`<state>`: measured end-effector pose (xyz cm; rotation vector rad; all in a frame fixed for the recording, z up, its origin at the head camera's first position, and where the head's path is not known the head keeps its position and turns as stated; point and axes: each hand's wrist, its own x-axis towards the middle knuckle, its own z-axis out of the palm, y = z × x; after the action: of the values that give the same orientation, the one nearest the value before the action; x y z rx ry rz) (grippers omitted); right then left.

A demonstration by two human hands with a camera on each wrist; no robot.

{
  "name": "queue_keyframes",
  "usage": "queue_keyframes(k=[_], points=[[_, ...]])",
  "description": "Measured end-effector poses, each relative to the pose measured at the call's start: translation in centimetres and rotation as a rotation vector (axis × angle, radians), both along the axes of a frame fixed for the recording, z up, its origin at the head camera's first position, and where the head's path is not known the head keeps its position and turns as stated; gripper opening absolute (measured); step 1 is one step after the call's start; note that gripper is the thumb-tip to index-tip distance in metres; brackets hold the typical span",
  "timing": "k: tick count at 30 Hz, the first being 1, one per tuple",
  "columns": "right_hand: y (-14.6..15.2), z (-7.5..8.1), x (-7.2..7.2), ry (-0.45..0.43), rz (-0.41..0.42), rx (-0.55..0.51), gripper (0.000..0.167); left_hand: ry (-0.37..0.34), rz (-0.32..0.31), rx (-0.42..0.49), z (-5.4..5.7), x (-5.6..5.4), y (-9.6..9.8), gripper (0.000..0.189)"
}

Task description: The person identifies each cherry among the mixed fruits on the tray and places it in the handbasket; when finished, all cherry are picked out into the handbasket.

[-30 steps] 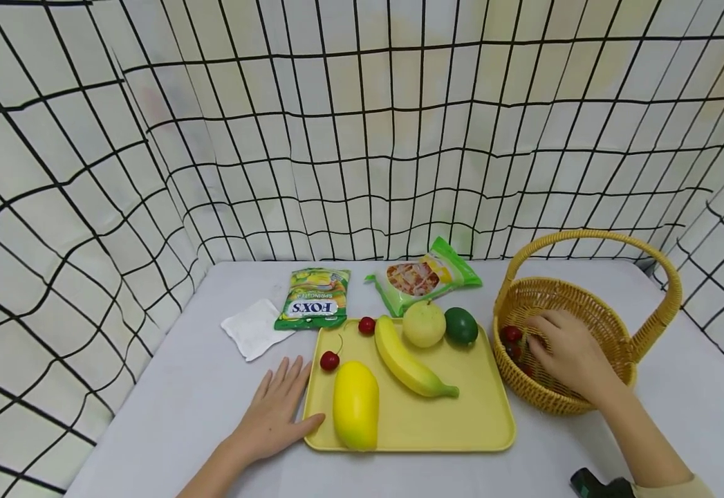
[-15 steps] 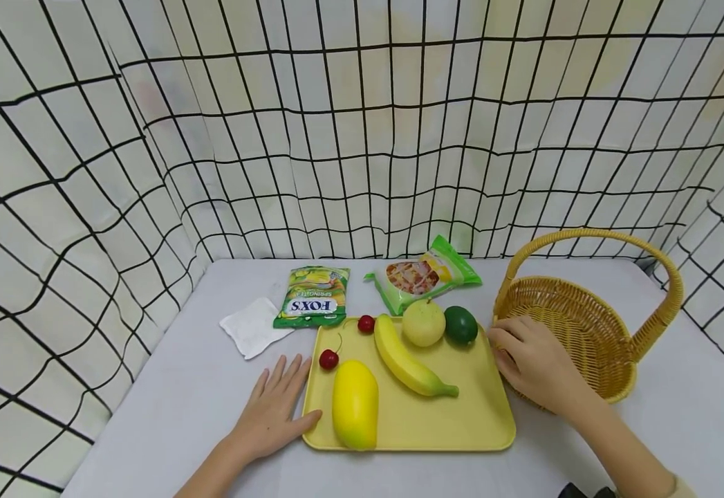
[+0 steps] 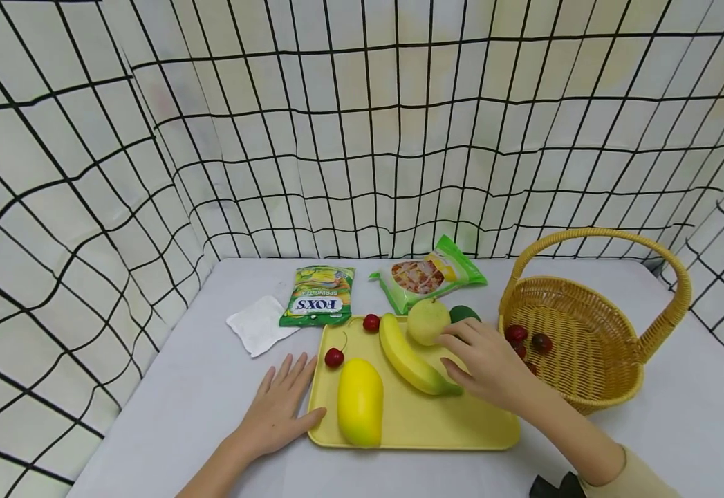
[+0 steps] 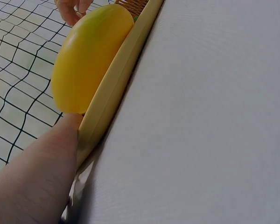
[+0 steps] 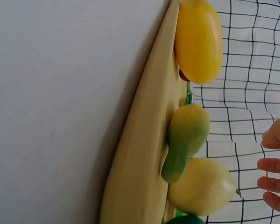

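I'm watching the left hand (image 3: 279, 409) lying spread, thumb over the tray (image 3: 424, 427), presumably steadying it; the right hand (image 3: 485, 361) is hovering near the banana (image 3: 413, 363), fingers parted, holding nothing.

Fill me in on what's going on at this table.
A person's left hand rests on the white table, touching the left edge of the yellow tray. The right hand hovers above the tray's right side, with nothing visible in its grip. On the tray lie a mango-like fruit, a banana, a pale round fruit, a dark green fruit and two cherries. Small red fruits lie in the basket to the right.
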<state>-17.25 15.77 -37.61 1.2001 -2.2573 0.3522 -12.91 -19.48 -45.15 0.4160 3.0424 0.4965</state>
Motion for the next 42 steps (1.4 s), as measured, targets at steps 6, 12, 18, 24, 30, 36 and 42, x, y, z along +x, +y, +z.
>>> queue_keyframes(k=[6,12,18,24,30,36,42], points=[[-1.2,-0.3,-0.3,-0.026,0.002,-0.008,0.028,0.007,-0.007,0.005,0.0,-0.1,0.3,0.084],[-2.3,-0.1,-0.4,-0.073,-0.018,0.005,0.029,-0.001,-0.017,-0.001,0.1,-0.2,0.7,0.083],[-3.8,0.2,-0.7,-0.104,-0.017,0.025,0.027,-0.004,-0.011,-0.012,0.2,-0.1,0.6,0.083],[-5.2,0.3,-1.0,-0.187,-0.042,0.054,0.028,0.005,-0.010,-0.009,0.2,-0.1,0.3,0.083],[-6.6,0.5,-1.4,-0.256,-0.070,0.083,0.029,0.007,-0.010,-0.002,0.2,-0.2,0.2,0.082],[-8.0,0.8,-1.5,-0.326,-0.089,0.119,0.032,0.003,-0.003,-0.009,0.1,-0.1,0.1,0.082],[-9.4,0.9,-1.7,-0.374,-0.088,0.137,0.036,0.000,0.003,-0.017,0.0,0.0,0.1,0.082]])
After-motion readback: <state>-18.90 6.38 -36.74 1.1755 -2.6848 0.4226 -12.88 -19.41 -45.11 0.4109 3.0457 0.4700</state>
